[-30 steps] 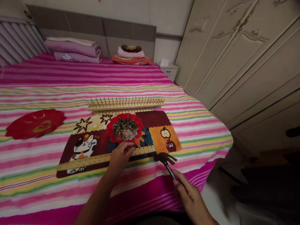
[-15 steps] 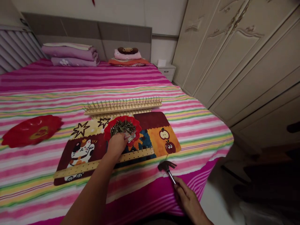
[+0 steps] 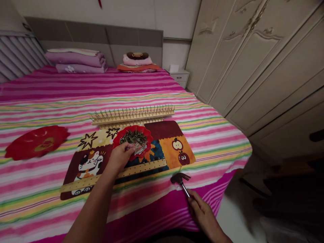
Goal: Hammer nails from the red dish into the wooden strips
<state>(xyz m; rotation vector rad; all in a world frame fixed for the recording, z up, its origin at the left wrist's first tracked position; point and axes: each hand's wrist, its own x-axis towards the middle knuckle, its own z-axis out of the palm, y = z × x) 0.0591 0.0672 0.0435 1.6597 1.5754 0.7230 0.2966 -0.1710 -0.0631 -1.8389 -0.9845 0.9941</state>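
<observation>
My left hand (image 3: 121, 156) is at the near edge of a red scalloped bowl (image 3: 150, 135), its fingers pinched together. What they pinch, if anything, is too small to make out. Loose nails (image 3: 131, 136) fill the bowl. Just in front of it, a long wooden strip (image 3: 148, 166) with rows of small holes lies across a patterned mat (image 3: 174, 128), passing partly behind my left forearm. My right hand (image 3: 204, 214) is closed around the handle of a claw hammer (image 3: 180, 178), whose head is above the striped bedspread, right of the strip.
Behind the bowl stands a wooden strip studded with upright nails (image 3: 134, 114), with another nailed strip partly hidden below it. A red plate (image 3: 36, 143) lies to the left. Folded bedding (image 3: 76, 60) is near the headboard. The bed's edge drops off at the right, beside a wardrobe (image 3: 243, 60).
My left hand went from the wooden strip into the nail bowl, then drew back slightly to its near edge. The hammer dropped a little and is now held nearly still.
</observation>
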